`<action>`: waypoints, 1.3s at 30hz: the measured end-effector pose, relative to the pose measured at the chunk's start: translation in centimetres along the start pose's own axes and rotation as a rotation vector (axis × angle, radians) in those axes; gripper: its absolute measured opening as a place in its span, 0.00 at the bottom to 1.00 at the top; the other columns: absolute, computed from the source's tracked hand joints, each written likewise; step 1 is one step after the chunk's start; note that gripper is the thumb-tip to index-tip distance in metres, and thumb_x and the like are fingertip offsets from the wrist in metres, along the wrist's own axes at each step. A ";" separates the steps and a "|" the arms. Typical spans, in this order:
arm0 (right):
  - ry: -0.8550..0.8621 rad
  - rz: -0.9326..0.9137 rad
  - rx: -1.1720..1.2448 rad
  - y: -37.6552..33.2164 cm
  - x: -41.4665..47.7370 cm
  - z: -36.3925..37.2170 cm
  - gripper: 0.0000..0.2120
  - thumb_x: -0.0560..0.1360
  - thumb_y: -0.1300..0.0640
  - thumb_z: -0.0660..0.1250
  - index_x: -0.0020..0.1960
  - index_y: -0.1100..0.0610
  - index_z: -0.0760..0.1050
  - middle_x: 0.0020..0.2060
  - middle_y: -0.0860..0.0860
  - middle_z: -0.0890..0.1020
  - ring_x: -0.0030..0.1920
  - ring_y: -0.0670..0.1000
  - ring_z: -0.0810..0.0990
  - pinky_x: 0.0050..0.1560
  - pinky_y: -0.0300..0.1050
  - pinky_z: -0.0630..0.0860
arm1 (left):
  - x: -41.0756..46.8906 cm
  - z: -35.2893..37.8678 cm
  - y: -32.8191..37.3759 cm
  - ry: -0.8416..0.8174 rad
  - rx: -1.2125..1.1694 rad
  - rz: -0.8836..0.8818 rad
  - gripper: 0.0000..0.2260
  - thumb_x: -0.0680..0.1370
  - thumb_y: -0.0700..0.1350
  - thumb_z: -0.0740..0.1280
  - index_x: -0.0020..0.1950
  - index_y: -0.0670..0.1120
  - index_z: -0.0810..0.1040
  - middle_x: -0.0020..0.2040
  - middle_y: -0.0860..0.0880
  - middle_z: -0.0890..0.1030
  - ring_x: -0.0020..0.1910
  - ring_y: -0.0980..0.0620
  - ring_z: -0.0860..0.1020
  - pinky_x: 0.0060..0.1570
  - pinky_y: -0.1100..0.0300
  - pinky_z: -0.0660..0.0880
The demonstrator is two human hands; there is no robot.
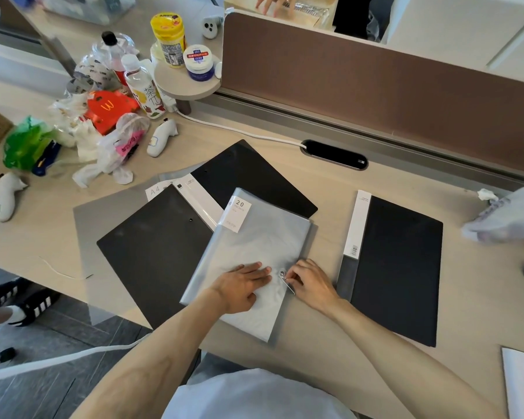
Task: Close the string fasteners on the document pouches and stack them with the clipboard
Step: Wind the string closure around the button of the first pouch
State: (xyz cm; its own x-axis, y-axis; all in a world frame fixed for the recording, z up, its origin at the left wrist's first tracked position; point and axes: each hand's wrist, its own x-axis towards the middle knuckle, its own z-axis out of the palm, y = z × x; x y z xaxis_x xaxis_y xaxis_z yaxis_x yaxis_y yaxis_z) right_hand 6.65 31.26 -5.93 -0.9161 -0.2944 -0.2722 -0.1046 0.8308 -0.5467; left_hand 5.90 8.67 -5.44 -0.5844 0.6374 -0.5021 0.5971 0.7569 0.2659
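A translucent grey document pouch (254, 237) with a "20" label lies tilted at the desk's front centre. My left hand (242, 287) presses flat on its lower part. My right hand (310, 281) pinches the thin string beside the round metal fastener button (282, 274). Under the pouch's left side lies a black pouch (155, 246); another black one (248, 173) sits behind it with a white-labelled clear pouch (194, 195) between them. A black board with a white paper band (397, 267) lies to the right.
Litter, bottles (142, 86) and jars crowd the far left of the desk. White controllers (3, 196) lie at the left. A cable runs to a grommet (335, 154). A brown partition (375, 80) stands behind; another person's hand shows above it. A white bag (505, 216) sits at right.
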 end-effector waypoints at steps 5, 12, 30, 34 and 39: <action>-0.027 0.041 0.030 0.3 0.5 -0.4 0.02 0.73 0.57 0.67 0.44 0.55 0.78 0.40 0.44 0.73 0.48 0.47 0.70 0.52 0.37 0.67 | 0.0 0.0 0.0 -0.019 -0.005 0.000 0.27 0.80 0.47 0.54 0.78 0.52 0.52 0.79 0.55 0.49 0.78 0.53 0.44 0.77 0.53 0.46; -0.078 0.086 0.022 0.0 1.0 -0.3 0.02 0.71 0.60 0.67 0.44 0.56 0.78 0.39 0.44 0.72 0.49 0.49 0.71 0.52 0.38 0.68 | 0.0 0.0 -0.2 -0.036 -0.001 0.005 0.26 0.81 0.47 0.53 0.78 0.53 0.50 0.79 0.55 0.48 0.78 0.54 0.43 0.77 0.53 0.46; -0.056 0.193 0.022 -1.2 0.4 0.0 0.03 0.72 0.55 0.68 0.42 0.53 0.79 0.38 0.44 0.73 0.54 0.51 0.73 0.54 0.42 0.69 | 0.0 -0.1 -0.1 -0.055 0.001 -0.006 0.26 0.81 0.48 0.52 0.78 0.54 0.48 0.79 0.56 0.47 0.78 0.54 0.42 0.77 0.53 0.45; -0.039 0.232 0.022 -1.6 0.0 0.2 0.05 0.72 0.54 0.66 0.43 0.53 0.79 0.42 0.48 0.79 0.55 0.51 0.74 0.56 0.42 0.70 | 0.0 -0.1 0.0 -0.037 0.002 0.003 0.27 0.80 0.47 0.53 0.78 0.53 0.49 0.79 0.55 0.48 0.78 0.54 0.43 0.77 0.54 0.45; 0.031 0.368 0.094 -2.8 -0.4 0.9 0.05 0.70 0.52 0.66 0.39 0.51 0.79 0.42 0.48 0.82 0.53 0.51 0.77 0.54 0.45 0.73 | 0.0 -0.1 0.0 -0.040 0.010 -0.003 0.26 0.81 0.48 0.53 0.78 0.53 0.49 0.79 0.55 0.47 0.78 0.54 0.43 0.77 0.54 0.45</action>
State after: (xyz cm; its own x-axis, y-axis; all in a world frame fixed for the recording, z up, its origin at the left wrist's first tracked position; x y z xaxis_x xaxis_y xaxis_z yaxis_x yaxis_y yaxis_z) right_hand 7.65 28.68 -4.99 -0.8970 0.0314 -0.4409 0.2687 0.8308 -0.4875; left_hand 5.85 8.65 -5.40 -0.5639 0.6287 -0.5355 0.6007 0.7572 0.2566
